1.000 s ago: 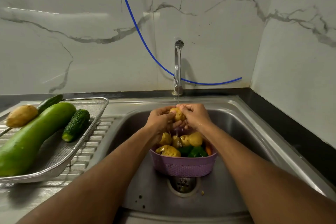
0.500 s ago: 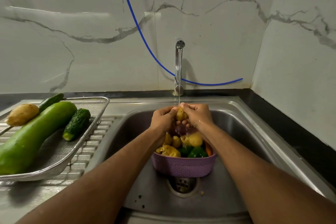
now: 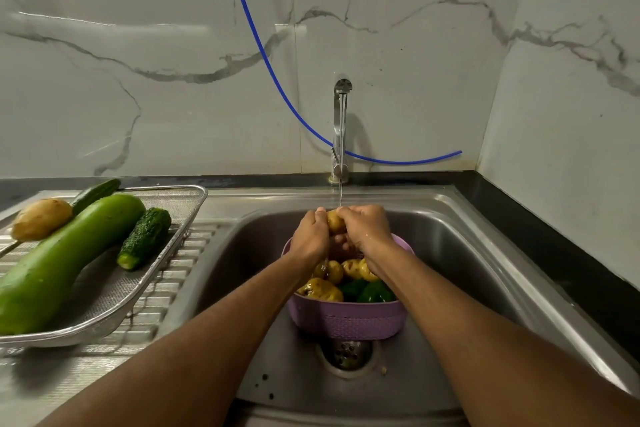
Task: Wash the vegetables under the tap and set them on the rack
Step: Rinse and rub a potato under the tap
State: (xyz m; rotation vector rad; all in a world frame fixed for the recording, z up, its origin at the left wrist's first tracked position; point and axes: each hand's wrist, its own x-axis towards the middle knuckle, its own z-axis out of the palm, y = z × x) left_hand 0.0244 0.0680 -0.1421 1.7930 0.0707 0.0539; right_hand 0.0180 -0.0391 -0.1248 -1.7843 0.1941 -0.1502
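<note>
Both grips, left hand (image 3: 310, 238) and right hand (image 3: 366, 229), clasp one potato (image 3: 335, 220) under the tap (image 3: 341, 130) stream, above the basket (image 3: 347, 320). Turn it so water probably reaches its hidden underside.

A: What blocks the sink basin (image 3: 450, 253)?
B: The purple basket (image 3: 346, 321) stands at its middle, partly over the drain (image 3: 348, 352); both forearms cross above it, and the tap (image 3: 341, 128) rises behind. Bare steel lies open left and right of the basket.

A: And the rack (image 3: 145, 284)?
B: The long green gourd (image 3: 65, 260), a potato (image 3: 41, 218) and two cucumbers (image 3: 145, 237) fill its left and middle; bare mesh shows along its far right corner and near edge.
</note>
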